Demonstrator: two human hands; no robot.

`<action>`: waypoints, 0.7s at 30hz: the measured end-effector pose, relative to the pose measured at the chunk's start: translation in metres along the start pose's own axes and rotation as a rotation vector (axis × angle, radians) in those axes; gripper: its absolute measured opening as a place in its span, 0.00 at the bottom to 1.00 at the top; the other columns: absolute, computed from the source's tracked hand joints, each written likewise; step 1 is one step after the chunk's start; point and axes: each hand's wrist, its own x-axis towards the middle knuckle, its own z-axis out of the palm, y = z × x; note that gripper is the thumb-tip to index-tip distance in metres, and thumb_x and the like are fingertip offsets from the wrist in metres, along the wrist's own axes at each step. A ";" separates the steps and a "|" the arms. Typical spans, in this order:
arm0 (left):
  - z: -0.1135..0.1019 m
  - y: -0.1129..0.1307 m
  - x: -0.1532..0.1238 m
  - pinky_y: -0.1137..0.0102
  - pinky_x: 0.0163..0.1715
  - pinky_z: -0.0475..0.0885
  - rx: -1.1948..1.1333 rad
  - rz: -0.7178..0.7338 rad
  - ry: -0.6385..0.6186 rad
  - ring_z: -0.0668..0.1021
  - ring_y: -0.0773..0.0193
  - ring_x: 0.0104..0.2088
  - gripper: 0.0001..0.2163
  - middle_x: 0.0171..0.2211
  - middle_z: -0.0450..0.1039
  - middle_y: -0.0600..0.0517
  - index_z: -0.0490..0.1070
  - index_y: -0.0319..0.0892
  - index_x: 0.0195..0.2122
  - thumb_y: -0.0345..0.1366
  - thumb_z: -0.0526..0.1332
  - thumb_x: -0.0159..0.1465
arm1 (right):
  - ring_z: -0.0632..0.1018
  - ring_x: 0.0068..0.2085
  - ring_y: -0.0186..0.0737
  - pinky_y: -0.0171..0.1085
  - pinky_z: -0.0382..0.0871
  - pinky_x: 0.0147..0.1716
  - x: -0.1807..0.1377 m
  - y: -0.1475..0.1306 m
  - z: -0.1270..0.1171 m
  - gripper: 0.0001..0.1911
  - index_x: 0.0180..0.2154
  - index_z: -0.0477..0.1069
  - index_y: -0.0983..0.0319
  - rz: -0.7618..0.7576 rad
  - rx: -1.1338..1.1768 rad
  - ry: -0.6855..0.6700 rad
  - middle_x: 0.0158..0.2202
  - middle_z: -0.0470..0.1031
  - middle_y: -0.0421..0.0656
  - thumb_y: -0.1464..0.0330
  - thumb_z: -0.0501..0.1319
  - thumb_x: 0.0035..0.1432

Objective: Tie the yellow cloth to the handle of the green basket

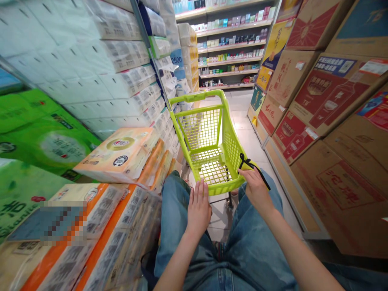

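A lime green plastic shopping cart [209, 121] stands in the aisle right in front of my knees, its basket empty. My left hand [198, 208] lies flat, fingers together and stretched out, against the cart's near rim between my legs. My right hand [256, 186] rests on the cart's right near corner, fingers curled around a black strap [251, 165] tied there. I wear blue jeans [242, 250] and appear to be crouched or seated low.
Stacked tissue packs [121, 155] in orange, white and green wrap fill the left side, close to my left knee. Brown cardboard cartons [327, 121] line the right. A tiled aisle floor [242, 121] runs ahead to stocked shelves [230, 44].
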 end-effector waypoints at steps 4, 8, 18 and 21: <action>0.002 -0.007 0.011 0.51 0.68 0.54 0.003 -0.005 -0.003 0.49 0.51 0.71 0.39 0.71 0.48 0.38 0.41 0.33 0.71 0.26 0.56 0.59 | 0.74 0.53 0.46 0.58 0.57 0.65 0.004 -0.007 0.002 0.35 0.60 0.66 0.59 0.035 0.006 -0.005 0.47 0.75 0.47 0.82 0.47 0.52; 0.001 -0.021 0.028 0.47 0.68 0.49 -0.003 -0.012 -0.010 0.50 0.51 0.71 0.38 0.71 0.48 0.37 0.42 0.33 0.70 0.24 0.55 0.58 | 0.73 0.52 0.46 0.57 0.58 0.64 0.012 -0.017 0.012 0.34 0.59 0.67 0.60 0.062 -0.013 0.008 0.45 0.75 0.48 0.83 0.47 0.52; 0.024 -0.100 0.096 0.48 0.69 0.39 -0.396 -0.313 -0.047 0.49 0.58 0.72 0.31 0.72 0.45 0.43 0.43 0.39 0.71 0.34 0.48 0.67 | 0.72 0.53 0.50 0.54 0.57 0.65 0.053 -0.080 0.062 0.30 0.56 0.68 0.70 0.085 -0.112 -0.067 0.47 0.75 0.54 0.84 0.48 0.52; 0.036 -0.118 0.126 0.46 0.68 0.39 -0.453 -0.397 -0.037 0.48 0.54 0.72 0.31 0.72 0.42 0.40 0.42 0.38 0.71 0.42 0.47 0.69 | 0.72 0.53 0.50 0.53 0.56 0.65 0.070 -0.100 0.081 0.27 0.56 0.68 0.71 0.068 -0.136 -0.098 0.47 0.75 0.56 0.82 0.49 0.55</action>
